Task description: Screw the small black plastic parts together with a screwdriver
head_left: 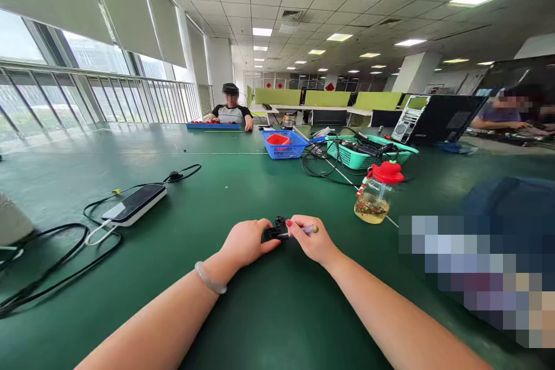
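Observation:
On the green table (243,185) both my hands meet over a small black part (274,231). My left hand (245,241) is curled around its left side and holds it on the table. My right hand (312,238) pinches a thin tool with a purple handle and a brass-coloured end (311,229), its tip against the black part. A pale bangle (209,278) sits on my left wrist.
A jar with a red lid (376,193) stands just right of my hands. A phone on a white power bank (134,204) with black cables (52,266) lies to the left. Blue (284,144) and teal baskets (368,153) sit farther back. A person (230,110) sits at the far end, another (507,113) at the right.

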Motion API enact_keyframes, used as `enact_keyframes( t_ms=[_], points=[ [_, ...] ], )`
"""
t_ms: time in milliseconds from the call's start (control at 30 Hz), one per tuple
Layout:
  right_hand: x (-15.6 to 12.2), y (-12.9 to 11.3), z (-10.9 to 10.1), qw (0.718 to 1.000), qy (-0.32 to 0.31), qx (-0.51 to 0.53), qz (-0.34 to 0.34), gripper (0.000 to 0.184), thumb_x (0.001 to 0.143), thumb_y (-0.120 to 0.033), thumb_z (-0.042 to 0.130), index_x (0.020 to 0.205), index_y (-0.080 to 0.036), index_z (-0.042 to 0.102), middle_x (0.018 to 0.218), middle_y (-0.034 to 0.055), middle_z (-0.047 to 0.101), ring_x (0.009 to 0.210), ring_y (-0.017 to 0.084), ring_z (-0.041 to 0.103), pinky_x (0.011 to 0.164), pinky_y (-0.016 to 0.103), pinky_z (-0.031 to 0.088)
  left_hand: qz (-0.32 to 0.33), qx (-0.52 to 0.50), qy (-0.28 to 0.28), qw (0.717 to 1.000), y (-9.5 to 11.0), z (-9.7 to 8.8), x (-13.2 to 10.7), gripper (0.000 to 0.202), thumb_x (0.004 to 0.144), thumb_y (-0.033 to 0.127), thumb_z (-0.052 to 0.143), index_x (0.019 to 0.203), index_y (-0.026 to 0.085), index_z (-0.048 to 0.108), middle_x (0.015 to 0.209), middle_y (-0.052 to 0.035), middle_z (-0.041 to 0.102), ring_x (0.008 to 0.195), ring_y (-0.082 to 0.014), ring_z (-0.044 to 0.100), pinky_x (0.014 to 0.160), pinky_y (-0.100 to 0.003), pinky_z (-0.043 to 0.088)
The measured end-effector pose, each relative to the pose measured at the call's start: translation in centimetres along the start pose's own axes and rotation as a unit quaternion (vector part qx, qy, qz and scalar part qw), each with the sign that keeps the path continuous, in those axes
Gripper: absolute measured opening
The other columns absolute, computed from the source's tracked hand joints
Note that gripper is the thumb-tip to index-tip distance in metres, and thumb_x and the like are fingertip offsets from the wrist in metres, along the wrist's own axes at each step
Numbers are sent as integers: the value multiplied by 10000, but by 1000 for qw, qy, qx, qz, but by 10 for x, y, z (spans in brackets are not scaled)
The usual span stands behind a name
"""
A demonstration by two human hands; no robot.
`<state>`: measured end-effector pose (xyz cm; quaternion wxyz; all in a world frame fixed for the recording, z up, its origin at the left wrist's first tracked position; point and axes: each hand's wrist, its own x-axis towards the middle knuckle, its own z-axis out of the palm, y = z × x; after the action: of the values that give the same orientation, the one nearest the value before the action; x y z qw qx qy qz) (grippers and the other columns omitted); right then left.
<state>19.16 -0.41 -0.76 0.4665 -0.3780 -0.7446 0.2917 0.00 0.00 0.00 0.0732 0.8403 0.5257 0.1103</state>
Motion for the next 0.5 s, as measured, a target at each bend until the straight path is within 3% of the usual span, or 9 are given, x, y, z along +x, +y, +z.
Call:
enact_keyframes(
  t_ms=[133, 200, 267, 367, 500],
  points=[
    [0, 14, -6, 987, 107, 116, 38, 532, 874, -621, 488, 565, -190, 531, 538, -22, 448, 473, 94, 374, 454, 242, 281, -25, -3, 53, 998, -1, -3, 1, 351, 854, 525, 505, 1032, 239, 605, 827, -27, 710, 771, -215, 672, 628, -292, 434],
    [1, 22, -9, 969, 179, 160, 61, 528, 860, -637, 499, 573, -195, 535, 516, -23, 455, 454, 94, 373, 440, 235, 289, -68, 7, 80, 994, -1, -4, 2, 378, 866, 543, 471, 1036, 230, 594, 820, -36, 710, 768, -223, 674, 623, -299, 436],
    [4, 29, -13, 960, 214, 162, 80, 517, 840, -636, 533, 570, -196, 534, 500, -28, 440, 460, 97, 389, 443, 230, 302, -117, 31, 90, 988, -2, -5, 2, 398, 871, 548, 449, 1030, 211, 589, 826, -55, 714, 785, -244, 679, 630, -315, 442],
    [7, 36, -15, 963, 209, 129, 112, 495, 808, -638, 578, 588, -195, 552, 505, -32, 431, 479, 101, 409, 451, 228, 313, -167, 73, 64, 981, -2, -6, 2, 407, 875, 532, 428, 969, 176, 601, 838, -95, 717, 805, -276, 684, 639, -341, 457],
    [7, 36, -13, 968, 181, 113, 134, 491, 797, -656, 575, 626, -196, 566, 527, -30, 446, 486, 103, 408, 460, 237, 318, -178, 92, 16, 980, 0, -8, 0, 391, 857, 514, 440, 892, 164, 612, 822, -119, 710, 797, -292, 686, 629, -357, 473]
  ],
)
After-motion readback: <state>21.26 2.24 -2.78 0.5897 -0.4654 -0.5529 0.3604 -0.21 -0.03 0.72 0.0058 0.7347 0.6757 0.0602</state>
